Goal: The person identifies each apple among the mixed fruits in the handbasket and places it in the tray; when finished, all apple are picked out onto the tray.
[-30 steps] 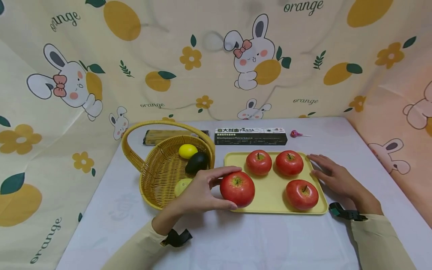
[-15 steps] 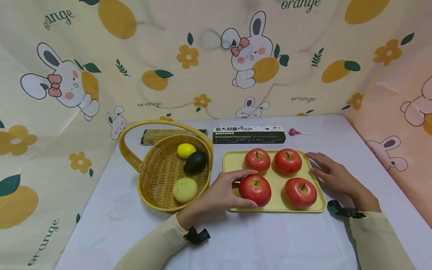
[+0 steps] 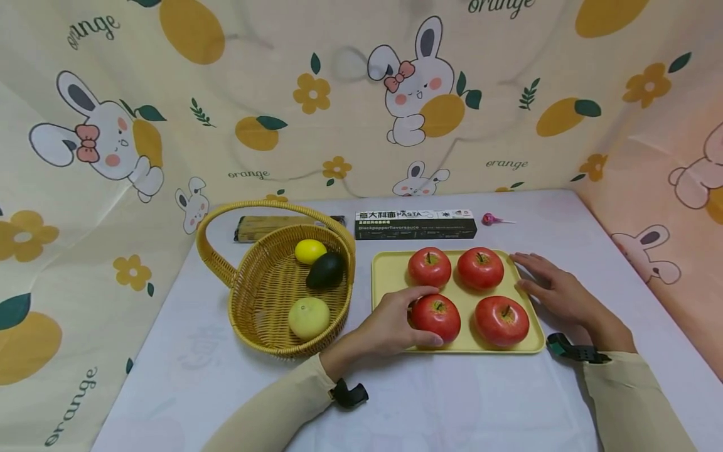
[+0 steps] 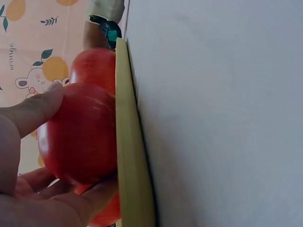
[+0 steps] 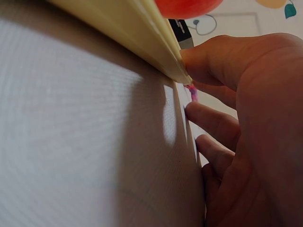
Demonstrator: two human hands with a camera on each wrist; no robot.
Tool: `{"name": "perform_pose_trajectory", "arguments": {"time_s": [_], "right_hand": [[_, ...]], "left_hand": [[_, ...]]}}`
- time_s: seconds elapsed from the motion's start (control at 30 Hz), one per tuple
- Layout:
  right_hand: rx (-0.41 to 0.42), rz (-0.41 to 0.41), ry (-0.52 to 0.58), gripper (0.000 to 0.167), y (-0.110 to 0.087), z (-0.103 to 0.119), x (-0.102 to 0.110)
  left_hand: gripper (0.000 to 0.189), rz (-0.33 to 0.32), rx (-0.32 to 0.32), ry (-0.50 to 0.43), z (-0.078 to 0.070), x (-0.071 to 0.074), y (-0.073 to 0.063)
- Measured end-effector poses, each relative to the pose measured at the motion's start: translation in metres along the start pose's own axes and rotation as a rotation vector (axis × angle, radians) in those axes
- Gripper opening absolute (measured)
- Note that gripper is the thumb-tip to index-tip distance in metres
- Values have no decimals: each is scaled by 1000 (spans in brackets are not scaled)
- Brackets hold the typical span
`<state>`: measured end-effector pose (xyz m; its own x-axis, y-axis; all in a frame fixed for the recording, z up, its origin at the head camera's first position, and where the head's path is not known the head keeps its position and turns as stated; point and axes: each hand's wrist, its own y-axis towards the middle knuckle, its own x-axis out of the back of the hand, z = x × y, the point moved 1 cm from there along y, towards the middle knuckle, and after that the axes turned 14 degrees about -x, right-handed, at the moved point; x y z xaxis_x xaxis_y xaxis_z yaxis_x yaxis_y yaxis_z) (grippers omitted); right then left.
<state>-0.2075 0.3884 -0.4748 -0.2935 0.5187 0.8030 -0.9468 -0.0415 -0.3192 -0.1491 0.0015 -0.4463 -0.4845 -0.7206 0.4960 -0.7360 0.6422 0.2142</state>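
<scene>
My left hand [image 3: 390, 323] holds a red apple [image 3: 437, 318] between thumb and fingers at the front left of the yellow tray [image 3: 390, 270]. In the left wrist view the apple [image 4: 83, 137] sits against the tray [image 4: 128, 142], with fingers on both its sides. Three other red apples stand on the tray: one at the back middle [image 3: 429, 267], one at the back right [image 3: 480, 269], one at the front right [image 3: 501, 321]. My right hand [image 3: 556, 292] rests at the tray's right edge; in the right wrist view its thumb [image 5: 208, 59] touches the rim and the fingers are relaxed.
Left of the tray stands a wicker basket [image 3: 240, 314] with a tall handle, holding a lemon [image 3: 310, 251], a dark green avocado-like fruit [image 3: 326, 270] and a yellow-green round fruit [image 3: 309, 318]. Behind lie a spaghetti pack [image 3: 271, 227], a pasta box [image 3: 415, 225] and a lollipop [image 3: 490, 218].
My left hand has carried the apple rightward from the tray's left edge and down onto its front left. My right hand has stayed at the tray's right edge. The head view has shifted slightly.
</scene>
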Motion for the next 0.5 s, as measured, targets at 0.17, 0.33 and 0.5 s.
{"name": "perform_pose_trajectory", "arguments": {"time_s": [0.17, 0.33, 0.5], "right_hand": [[5, -3, 0, 76, -1, 1, -1], [-5, 3, 3, 77, -2, 2, -1], [-11, 7, 0, 78, -1, 2, 0]], "left_hand": [[82, 7, -18, 34, -1, -4, -1], [85, 34, -51, 155, -4, -5, -5], [90, 33, -101, 243, -8, 0, -9]]}}
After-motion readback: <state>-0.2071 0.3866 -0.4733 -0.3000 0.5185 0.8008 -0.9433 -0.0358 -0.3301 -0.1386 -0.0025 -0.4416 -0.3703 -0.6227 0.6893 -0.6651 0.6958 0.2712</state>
